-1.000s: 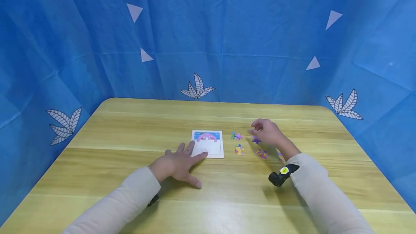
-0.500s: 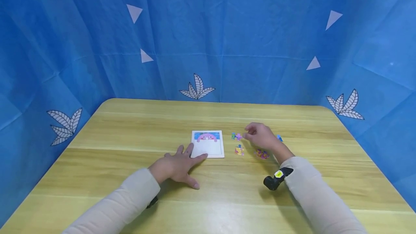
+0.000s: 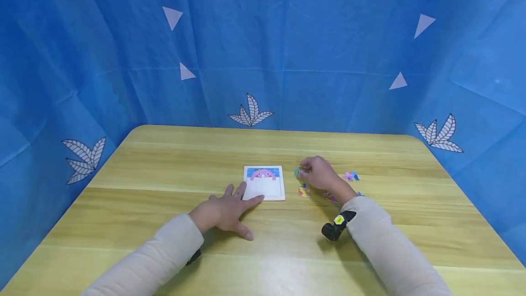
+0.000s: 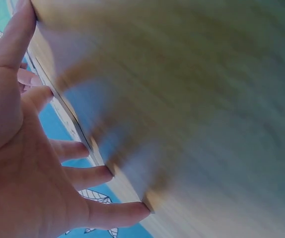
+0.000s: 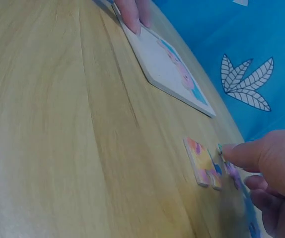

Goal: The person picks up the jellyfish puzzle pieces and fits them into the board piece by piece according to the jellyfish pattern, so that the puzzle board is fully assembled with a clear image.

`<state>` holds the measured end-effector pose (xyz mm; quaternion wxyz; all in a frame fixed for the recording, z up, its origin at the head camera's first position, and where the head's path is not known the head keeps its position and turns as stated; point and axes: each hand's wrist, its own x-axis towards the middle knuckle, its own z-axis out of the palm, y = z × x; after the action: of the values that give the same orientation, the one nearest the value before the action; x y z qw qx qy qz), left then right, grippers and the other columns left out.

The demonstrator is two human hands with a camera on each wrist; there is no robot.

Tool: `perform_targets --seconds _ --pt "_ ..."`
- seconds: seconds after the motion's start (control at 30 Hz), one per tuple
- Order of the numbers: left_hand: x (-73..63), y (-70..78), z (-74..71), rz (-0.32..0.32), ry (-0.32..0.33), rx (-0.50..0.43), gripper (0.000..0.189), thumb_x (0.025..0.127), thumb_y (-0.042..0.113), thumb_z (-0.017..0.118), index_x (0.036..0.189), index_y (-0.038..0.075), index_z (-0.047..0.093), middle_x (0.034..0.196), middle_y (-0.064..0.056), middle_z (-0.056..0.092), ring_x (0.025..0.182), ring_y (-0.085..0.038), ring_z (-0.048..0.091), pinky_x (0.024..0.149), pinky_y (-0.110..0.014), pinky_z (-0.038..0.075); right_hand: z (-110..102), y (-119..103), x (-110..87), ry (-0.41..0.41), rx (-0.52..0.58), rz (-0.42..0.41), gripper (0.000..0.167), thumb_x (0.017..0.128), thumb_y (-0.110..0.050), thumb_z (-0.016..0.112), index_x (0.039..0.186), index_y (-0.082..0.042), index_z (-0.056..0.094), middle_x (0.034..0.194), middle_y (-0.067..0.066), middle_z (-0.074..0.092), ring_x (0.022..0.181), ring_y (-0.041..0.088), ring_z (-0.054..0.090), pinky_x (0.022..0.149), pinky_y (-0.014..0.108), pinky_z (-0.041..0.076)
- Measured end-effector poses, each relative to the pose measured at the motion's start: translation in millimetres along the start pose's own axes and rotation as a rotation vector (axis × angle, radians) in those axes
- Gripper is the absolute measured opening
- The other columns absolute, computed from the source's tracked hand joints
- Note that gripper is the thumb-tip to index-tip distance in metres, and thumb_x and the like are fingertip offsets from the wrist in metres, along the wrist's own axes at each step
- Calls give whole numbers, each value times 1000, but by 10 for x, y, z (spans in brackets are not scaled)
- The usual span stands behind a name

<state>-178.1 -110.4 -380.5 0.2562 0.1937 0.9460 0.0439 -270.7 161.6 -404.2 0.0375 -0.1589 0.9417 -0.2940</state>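
A white puzzle tray (image 3: 265,189) lies on the table; a strip of picture with a pink animal fills its far part. My left hand (image 3: 226,209) is spread beside it, fingertips resting on its left and near edges. In the right wrist view, two of its fingers show on the tray. My right hand (image 3: 320,176) is bent over a green and purple puzzle piece (image 3: 296,172), thumb tip at it. Whether the fingers pinch it is hidden. Just nearer lies a yellow puzzle piece (image 5: 202,161). In the left wrist view, the left palm (image 4: 23,183) shows with fingers apart.
More puzzle pieces lie right of the right hand: a pink and blue one (image 3: 351,176), a purple-orange one (image 3: 330,196) partly under the wrist, and a blue bit (image 3: 360,194) by the sleeve. A blue curtain (image 3: 279,49) hangs behind the wooden table (image 3: 185,159).
My right hand has moved left, from above the pieces on the right to the green and purple piece, uncovering the pink and blue piece. The left hand and tray have stayed put.
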Motion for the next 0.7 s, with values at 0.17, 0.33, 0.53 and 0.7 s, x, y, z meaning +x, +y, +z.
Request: perform_targets --seconds 0.17,0.33,0.53,0.7 --pt "-1 5 5 -2 3 14 94 69 66 67 148 46 19 159 -11 1 142 -44 8 98 -70 24 28 19 10 -25 5 -1 36 91 -15 62 119 6 59 112 18 63 104 31 59 89 44 48" --pt "4 3 0 -2 3 34 94 69 67 66 148 46 18 159 -11 1 142 -44 8 98 -69 26 46 27 30 -25 10 15 30 90 -15 63 114 4 62 106 14 63 97 26 59 84 42 48" --pt "7 14 -2 -1 -3 33 95 69 67 66 148 46 17 159 -11 1 142 -43 8 98 -68 26 67 7 48 -21 23 23 26 88 -15 65 108 0 60 97 10 62 86 21 57 75 36 47" --pt "2 25 -10 -3 -9 32 94 70 67 66 148 46 18 159 -11 2 142 -43 9 98 -68 26 97 -31 49 -5 47 42 24 86 -15 68 104 -3 58 90 7 59 77 18 54 68 30 45"
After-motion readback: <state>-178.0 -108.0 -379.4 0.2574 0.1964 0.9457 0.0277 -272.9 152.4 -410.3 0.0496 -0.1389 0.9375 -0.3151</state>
